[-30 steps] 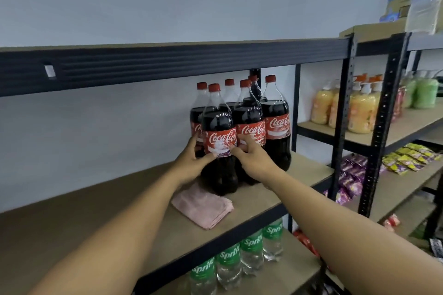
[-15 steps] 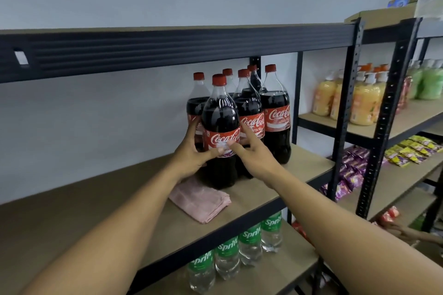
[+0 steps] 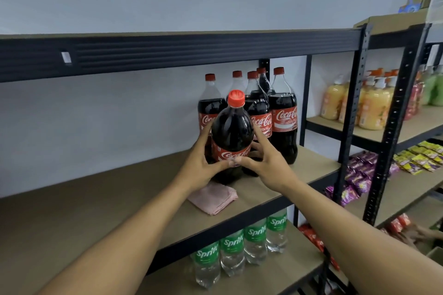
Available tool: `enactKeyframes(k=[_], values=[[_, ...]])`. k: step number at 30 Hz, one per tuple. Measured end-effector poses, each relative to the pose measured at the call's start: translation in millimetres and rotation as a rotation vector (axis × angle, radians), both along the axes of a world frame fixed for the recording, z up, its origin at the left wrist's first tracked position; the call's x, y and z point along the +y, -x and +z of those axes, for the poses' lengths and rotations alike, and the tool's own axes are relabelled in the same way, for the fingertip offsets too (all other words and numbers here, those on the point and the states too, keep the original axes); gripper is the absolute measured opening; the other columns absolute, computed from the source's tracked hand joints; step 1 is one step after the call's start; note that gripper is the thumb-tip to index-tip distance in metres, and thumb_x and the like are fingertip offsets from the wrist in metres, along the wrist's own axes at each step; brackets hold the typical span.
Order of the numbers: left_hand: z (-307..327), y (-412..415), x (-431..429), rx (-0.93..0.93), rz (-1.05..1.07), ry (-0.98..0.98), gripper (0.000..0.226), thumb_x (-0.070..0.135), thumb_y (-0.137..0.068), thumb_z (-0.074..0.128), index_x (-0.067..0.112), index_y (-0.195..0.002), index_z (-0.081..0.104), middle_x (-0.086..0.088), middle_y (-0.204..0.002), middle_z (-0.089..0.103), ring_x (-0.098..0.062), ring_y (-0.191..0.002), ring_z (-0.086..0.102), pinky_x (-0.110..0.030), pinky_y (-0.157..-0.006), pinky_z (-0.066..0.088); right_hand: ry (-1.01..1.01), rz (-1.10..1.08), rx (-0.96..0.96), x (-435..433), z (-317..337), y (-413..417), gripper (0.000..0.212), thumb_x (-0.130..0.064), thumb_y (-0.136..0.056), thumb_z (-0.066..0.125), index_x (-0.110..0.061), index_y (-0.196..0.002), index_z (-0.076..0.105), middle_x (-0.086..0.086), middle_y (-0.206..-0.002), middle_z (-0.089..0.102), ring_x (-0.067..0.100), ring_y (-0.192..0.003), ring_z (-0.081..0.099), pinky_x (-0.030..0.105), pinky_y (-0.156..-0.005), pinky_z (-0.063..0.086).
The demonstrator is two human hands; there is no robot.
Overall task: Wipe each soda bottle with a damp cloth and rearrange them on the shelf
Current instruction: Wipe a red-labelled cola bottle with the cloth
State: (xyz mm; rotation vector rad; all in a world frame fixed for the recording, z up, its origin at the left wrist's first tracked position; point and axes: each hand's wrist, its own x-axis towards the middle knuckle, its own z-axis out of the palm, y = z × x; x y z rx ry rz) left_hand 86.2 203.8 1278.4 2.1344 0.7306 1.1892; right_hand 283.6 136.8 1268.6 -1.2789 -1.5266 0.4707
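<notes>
A large cola bottle (image 3: pixel 232 132) with a red cap tilts toward me at the front of a cluster of several cola bottles (image 3: pixel 282 117) on the brown shelf board (image 3: pixel 96 203). My left hand (image 3: pixel 201 165) grips its left side and my right hand (image 3: pixel 266 163) grips its right side, thumbs meeting over the red label. A folded pink cloth (image 3: pixel 213 197) lies on the board just below my left hand, partly hidden by it.
A black shelf beam (image 3: pixel 167 51) runs overhead. Sprite bottles (image 3: pixel 239 249) stand on the shelf below. A black upright post (image 3: pixel 352 108) separates a neighbouring rack with orange soap bottles (image 3: pixel 374 105) and snack packets (image 3: pixel 359 179).
Both hands have pulled the front cola bottle out from the cluster and tipped its top toward me. The view has shifted slightly.
</notes>
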Motion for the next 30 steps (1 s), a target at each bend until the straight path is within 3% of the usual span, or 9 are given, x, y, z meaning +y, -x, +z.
enactKeyframes(k=[3, 8, 11, 14, 17, 19, 23, 27, 30], values=[[6.3, 16.0, -6.6, -0.03, 0.066, -0.037, 0.107, 0.046, -0.075, 0.088, 0.052, -0.158, 0.02, 0.015, -0.163, 0.034, -0.014, -0.148, 0.039, -0.048, -0.119, 0.043, -0.026, 0.047, -0.044, -0.4, 11.8, 12.1, 0.099, -0.053, -0.085, 0.08, -0.061, -0.159, 0.016, -0.016, -0.157, 0.049, 0.005, -0.146, 0.044, 0.049, -0.12, 0.042], [26.1, 57.2, -16.0, -0.008, 0.113, -0.057, 0.103, 0.054, -0.073, 0.087, 0.058, -0.154, 0.023, 0.015, -0.158, 0.041, -0.02, -0.141, 0.049, -0.052, -0.11, 0.051, -0.082, 0.122, -0.048, -0.5, 29.5, 44.0, 0.101, -0.054, -0.083, 0.081, -0.049, -0.164, 0.019, -0.014, -0.158, 0.048, 0.004, -0.146, 0.044, 0.044, -0.12, 0.044], [29.8, 84.5, -21.3, 0.035, 0.155, -0.063, 0.105, 0.054, -0.075, 0.087, 0.054, -0.157, 0.022, 0.013, -0.155, 0.046, -0.016, -0.133, 0.055, -0.044, -0.103, 0.056, -0.069, 0.162, -0.036, -2.0, 31.1, 68.3, 0.105, -0.067, -0.077, 0.076, -0.056, -0.161, 0.013, -0.01, -0.161, 0.046, 0.01, -0.148, 0.043, 0.047, -0.123, 0.04], [33.3, 110.0, -26.5, 0.079, 0.17, -0.04, 0.103, 0.056, -0.075, 0.087, 0.054, -0.156, 0.023, 0.01, -0.147, 0.052, -0.011, -0.125, 0.059, -0.032, -0.095, 0.058, -0.044, 0.214, -0.018, -1.4, 27.2, 89.9, 0.095, -0.078, -0.073, 0.075, -0.078, -0.144, 0.012, -0.014, -0.156, 0.05, 0.012, -0.145, 0.048, 0.05, -0.119, 0.045], [42.9, 130.6, -28.9, 0.132, 0.176, -0.024, 0.101, 0.064, -0.071, 0.085, 0.058, -0.153, 0.025, 0.012, -0.147, 0.053, -0.008, -0.123, 0.059, -0.035, -0.097, 0.058, -0.015, 0.253, 0.022, -2.4, 29.9, 105.3, 0.076, -0.057, -0.087, 0.076, -0.082, -0.128, 0.018, -0.045, -0.125, 0.052, -0.018, -0.124, 0.051, 0.02, -0.108, 0.049], [47.5, 141.6, -28.6, 0.154, 0.159, 0.01, 0.1, 0.064, -0.07, 0.086, 0.056, -0.153, 0.03, 0.015, -0.145, 0.056, -0.008, -0.122, 0.061, -0.036, -0.095, 0.059, -0.004, 0.269, 0.048, -3.0, 30.0, 114.6, 0.069, -0.052, -0.09, 0.075, -0.073, -0.134, 0.026, -0.05, -0.112, 0.051, -0.027, -0.107, 0.053, 0.006, -0.094, 0.047], [44.2, 155.6, -27.6, 0.127, 0.094, 0.131, 0.093, 0.049, -0.075, 0.089, 0.051, -0.153, 0.037, 0.017, -0.136, 0.062, -0.003, -0.118, 0.064, -0.034, -0.089, 0.062, 0.003, 0.275, 0.08, 1.6, 22.6, 132.1, 0.086, -0.067, -0.082, 0.077, -0.053, -0.154, 0.033, -0.02, -0.126, 0.069, 0.0, -0.117, 0.066, 0.04, -0.107, 0.055], [37.1, 161.5, -24.9, 0.104, 0.089, 0.181, 0.089, 0.037, -0.081, 0.088, 0.047, -0.153, 0.036, 0.008, -0.137, 0.061, -0.003, -0.119, 0.064, -0.03, -0.088, 0.062, 0.0, 0.256, 0.058, 0.5, 21.4, 139.4, 0.078, -0.06, -0.088, 0.075, -0.052, -0.154, 0.034, -0.017, -0.125, 0.069, 0.0, -0.112, 0.067, 0.035, -0.103, 0.057], [33.6, 159.4, -21.2, 0.041, 0.079, 0.237, 0.099, 0.046, -0.072, 0.091, 0.046, -0.153, 0.035, 0.003, -0.14, 0.059, -0.015, -0.123, 0.065, -0.039, -0.09, 0.063, 0.078, 0.252, 0.092, 4.2, 23.7, 136.5, 0.08, -0.074, -0.089, 0.063, -0.054, -0.159, 0.027, -0.014, -0.139, 0.062, 0.002, -0.123, 0.061, 0.036, -0.11, 0.05]])
